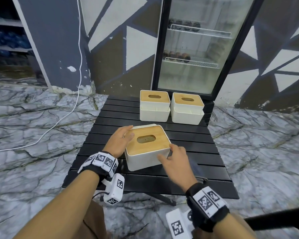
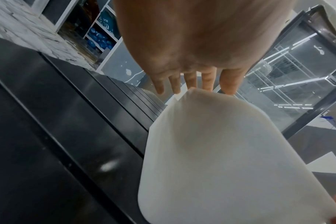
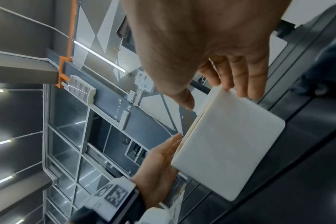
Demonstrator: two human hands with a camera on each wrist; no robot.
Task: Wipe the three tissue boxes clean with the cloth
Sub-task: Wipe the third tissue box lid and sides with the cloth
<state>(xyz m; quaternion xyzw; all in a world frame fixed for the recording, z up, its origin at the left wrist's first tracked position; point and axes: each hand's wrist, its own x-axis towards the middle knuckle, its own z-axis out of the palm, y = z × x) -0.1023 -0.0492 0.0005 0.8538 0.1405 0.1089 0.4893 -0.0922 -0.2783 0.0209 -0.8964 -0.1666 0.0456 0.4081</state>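
Observation:
Three white tissue boxes with wooden lids stand on a black slatted table (image 1: 188, 135). The nearest box (image 1: 148, 147) sits between my hands, turned a little askew. My left hand (image 1: 128, 131) lies flat against its left side with straight fingers, thumb on the lid's edge. My right hand (image 1: 173, 152) touches its front right corner with loose fingers. The left wrist view shows my left hand (image 2: 192, 84) reaching past the box's white wall (image 2: 220, 151). In the right wrist view the fingers (image 3: 240, 87) meet the box (image 3: 230, 144) at a corner. The other two boxes (image 1: 154, 106) (image 1: 186, 108) stand side by side at the back. Neither hand holds a cloth.
A glass-door fridge (image 1: 197, 49) stands just behind the table. A white cable (image 1: 62, 118) trails over the marble floor at left. A dark bluish thing (image 1: 195, 168) lies on the table behind my right wrist, mostly hidden. Bare slats lie right of the near box.

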